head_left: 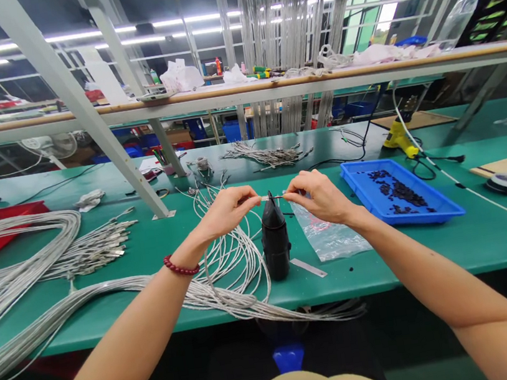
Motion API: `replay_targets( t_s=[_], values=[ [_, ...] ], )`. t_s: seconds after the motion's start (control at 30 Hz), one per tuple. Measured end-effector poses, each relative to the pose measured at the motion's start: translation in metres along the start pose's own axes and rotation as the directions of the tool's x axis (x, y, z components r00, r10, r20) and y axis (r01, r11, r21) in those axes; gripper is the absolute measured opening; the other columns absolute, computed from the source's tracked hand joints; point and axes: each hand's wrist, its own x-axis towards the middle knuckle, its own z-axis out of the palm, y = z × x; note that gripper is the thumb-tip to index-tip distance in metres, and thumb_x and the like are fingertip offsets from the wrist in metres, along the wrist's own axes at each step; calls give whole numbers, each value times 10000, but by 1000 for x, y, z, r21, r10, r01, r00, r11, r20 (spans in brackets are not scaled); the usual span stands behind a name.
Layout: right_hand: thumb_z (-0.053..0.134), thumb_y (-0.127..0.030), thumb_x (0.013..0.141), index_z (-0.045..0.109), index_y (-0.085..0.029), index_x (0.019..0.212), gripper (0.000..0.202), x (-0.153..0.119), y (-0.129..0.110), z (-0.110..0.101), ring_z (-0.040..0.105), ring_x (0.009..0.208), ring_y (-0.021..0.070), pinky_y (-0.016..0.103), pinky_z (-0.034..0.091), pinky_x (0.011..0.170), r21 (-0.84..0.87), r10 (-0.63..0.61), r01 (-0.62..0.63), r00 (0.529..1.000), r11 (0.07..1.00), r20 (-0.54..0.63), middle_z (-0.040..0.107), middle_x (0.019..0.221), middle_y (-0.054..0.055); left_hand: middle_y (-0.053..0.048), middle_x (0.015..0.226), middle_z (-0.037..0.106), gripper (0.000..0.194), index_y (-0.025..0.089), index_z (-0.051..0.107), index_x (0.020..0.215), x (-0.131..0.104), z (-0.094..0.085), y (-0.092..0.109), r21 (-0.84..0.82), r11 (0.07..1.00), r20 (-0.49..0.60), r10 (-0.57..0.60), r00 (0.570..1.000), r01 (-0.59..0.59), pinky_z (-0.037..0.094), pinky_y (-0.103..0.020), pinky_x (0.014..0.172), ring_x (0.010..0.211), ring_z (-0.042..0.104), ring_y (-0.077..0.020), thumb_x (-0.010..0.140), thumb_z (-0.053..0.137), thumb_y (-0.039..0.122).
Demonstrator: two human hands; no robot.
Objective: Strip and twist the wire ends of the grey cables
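My left hand [230,209] pinches the end of a thin white cable between thumb and fingertips. Opposite it, my right hand [315,197] is closed in a pinch on the thin end of the same line, which looks like a wire. The short stretch between both hands runs across the pointed top of a black upright device [276,243], at or just behind its tip. Loose white cables [234,255] lie in loops under and beside my left hand. Below my right hand is a clear plastic bag [330,232], with a small metal strip [308,268] near it.
A blue tray [449,211] with small black pieces stands right. Behind it lies a yellow heat gun [397,137]. Bundled cables [96,250] and a red tray [25,209] fill the left. A shelf beam [240,94] crosses above the green table [387,265]; a slanted post [76,102] stands left.
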Motion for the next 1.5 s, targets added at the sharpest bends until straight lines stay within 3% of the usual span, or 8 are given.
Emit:
replay_targets(
  t_s=[0.1, 0.33, 0.63, 0.9, 1.07, 1.23, 1.5],
  values=[
    [573, -285, 951, 598, -190, 754, 220, 0, 0, 0, 521, 739, 187, 307, 304, 713, -14, -7, 7, 1000, 1000, 15, 665, 762, 13, 78, 548, 383, 197, 172, 579, 797, 0, 0, -1, -20, 1000, 4, 13, 1000, -13, 255, -220, 494, 514, 337, -94, 915, 572, 330],
    [530, -278, 976, 622, -194, 726, 280, -1, 0, -3, 491, 760, 200, 318, 308, 718, -40, -36, 37, 999, 999, 31, 682, 756, 17, 37, 588, 528, 285, 163, 573, 695, 2, 0, 0, -15, 1000, 39, 7, 999, -7, 327, -224, 549, 543, 426, -97, 936, 535, 309],
    [519, -296, 984, 629, -199, 704, 316, -1, 1, -2, 470, 763, 200, 328, 300, 726, -56, -7, 9, 1000, 998, 29, 666, 726, 15, 41, 525, 477, 361, 160, 572, 633, 2, 1, 0, 18, 1000, 39, 0, 999, 0, 289, -236, 520, 498, 403, -95, 952, 488, 307],
    [602, -296, 939, 586, -195, 725, 236, -1, 2, 1, 467, 766, 201, 316, 307, 709, -30, 5, -5, 999, 1000, -32, 634, 721, 11, 52, 554, 500, 283, 173, 521, 678, 3, 3, -2, -35, 999, 2, 16, 1000, -15, 327, -211, 526, 523, 420, -92, 924, 538, 312],
    [610, -285, 928, 574, -198, 722, 226, -1, 0, 1, 474, 773, 205, 331, 321, 721, -1, 11, -11, 999, 1000, -46, 644, 733, 13, 63, 555, 435, 222, 170, 579, 741, 2, 2, -1, -19, 999, -26, 26, 999, -27, 268, -217, 496, 514, 357, -93, 911, 554, 310],
    [598, -307, 930, 594, -203, 731, 225, -1, 1, 0, 486, 778, 214, 345, 326, 727, 13, 15, -15, 999, 1000, -52, 664, 746, 26, 12, 600, 570, 232, 145, 678, 773, 2, 0, 0, -4, 1000, -14, 30, 999, -30, 316, -226, 516, 537, 430, -105, 910, 536, 266],
    [660, -253, 894, 601, -203, 740, 173, -1, -1, 1, 510, 788, 211, 340, 332, 733, 33, 0, 4, 994, 999, -107, 683, 761, 15, -26, 644, 665, 151, 133, 701, 761, 1, 3, -2, -107, 994, -108, -13, 994, 2, 444, -215, 544, 558, 561, -110, 843, 639, 243]
  ],
)
